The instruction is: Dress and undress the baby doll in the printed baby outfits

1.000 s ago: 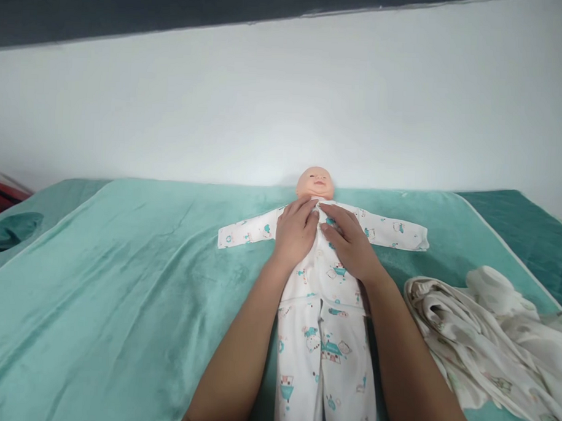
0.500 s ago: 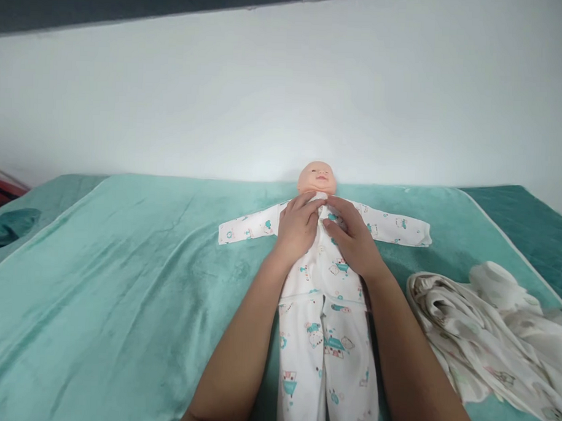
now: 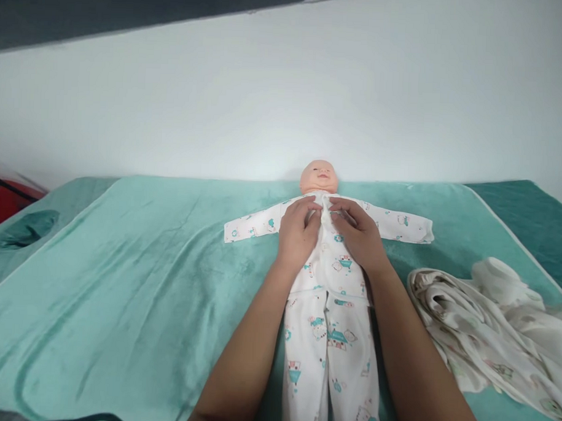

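Observation:
A baby doll (image 3: pixel 319 177) lies on its back, its bald head by the wall and its arms spread. It wears a white printed baby top (image 3: pixel 325 270) and matching trousers (image 3: pixel 304 349). At the chest, my left hand (image 3: pixel 299 232) has its thumb and fingertips drawn together on the top, left of the front opening. My right hand (image 3: pixel 357 233) is bent likewise on the cloth to the right of the opening. Between the two hands a narrow strip of the front shows. My fingers hide the small fastenings there, if any.
A green plush cover (image 3: pixel 135 291) lies under the doll, with a white wall (image 3: pixel 266 99) behind. Crumpled printed white cloth (image 3: pixel 484 334) lies at the right. A red item (image 3: pixel 9 204) sits at the far left, and a dark cord (image 3: pixel 98 418) shows at the bottom edge.
Both hands have moved slightly down from the collar. My left fingers, which reached across the neckline, have curled back, and the hands are further apart. The view has shifted a little.

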